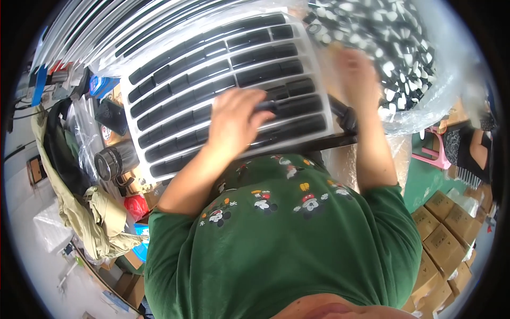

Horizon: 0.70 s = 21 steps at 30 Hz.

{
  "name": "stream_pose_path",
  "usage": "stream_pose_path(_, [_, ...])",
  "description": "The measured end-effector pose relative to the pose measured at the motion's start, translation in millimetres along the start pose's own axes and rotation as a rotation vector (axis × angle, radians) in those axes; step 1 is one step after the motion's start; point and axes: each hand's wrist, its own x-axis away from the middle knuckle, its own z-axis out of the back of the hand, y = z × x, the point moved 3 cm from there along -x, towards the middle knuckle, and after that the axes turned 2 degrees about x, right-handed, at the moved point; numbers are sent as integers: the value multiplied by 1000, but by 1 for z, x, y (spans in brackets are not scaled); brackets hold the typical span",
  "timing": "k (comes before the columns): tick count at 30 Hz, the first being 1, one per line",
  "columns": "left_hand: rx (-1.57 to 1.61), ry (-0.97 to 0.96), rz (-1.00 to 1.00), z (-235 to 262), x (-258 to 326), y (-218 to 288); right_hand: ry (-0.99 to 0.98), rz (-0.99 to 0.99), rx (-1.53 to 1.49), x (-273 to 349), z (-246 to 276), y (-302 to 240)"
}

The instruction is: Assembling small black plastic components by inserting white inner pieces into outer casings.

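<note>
A white tray [330,119] with long slots lies before me, its rows filled with glossy black pieces [279,72]. Over the lower middle rows is my left hand [234,119], its thumb and fingers closed around a small black piece [265,106]. My right hand [356,77] is at the tray's right side, beside a clear plastic bag [425,119] of loose black and white pieces [396,58]. Motion smears its fingers, so I cannot make out whether they hold anything.
Many white trays [79,40] stand stacked at the far left. A dark-lidded jar [109,162] and a black box-like thing [111,116] sit left of the tray. Clothes [69,181] hang at left. A pink stool [433,151] and several cardboard cartons [443,247] are at right.
</note>
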Motion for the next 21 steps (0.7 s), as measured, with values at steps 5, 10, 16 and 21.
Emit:
stream_pose_path(5, [13,-71,162,-18,5,-33,29,-78,614,-44,14,68])
stream_pose_path(10, [-137,-153,255,24,8,-48,-46,-73,572,-45,8,79])
stream_pose_path(16, [-163,-439,375,52,21,-69,-88,-73,550,-45,11,75])
stream_pose_path(21, [-88,-419,385,53,28,-73,25,-114,356,-29,30,51])
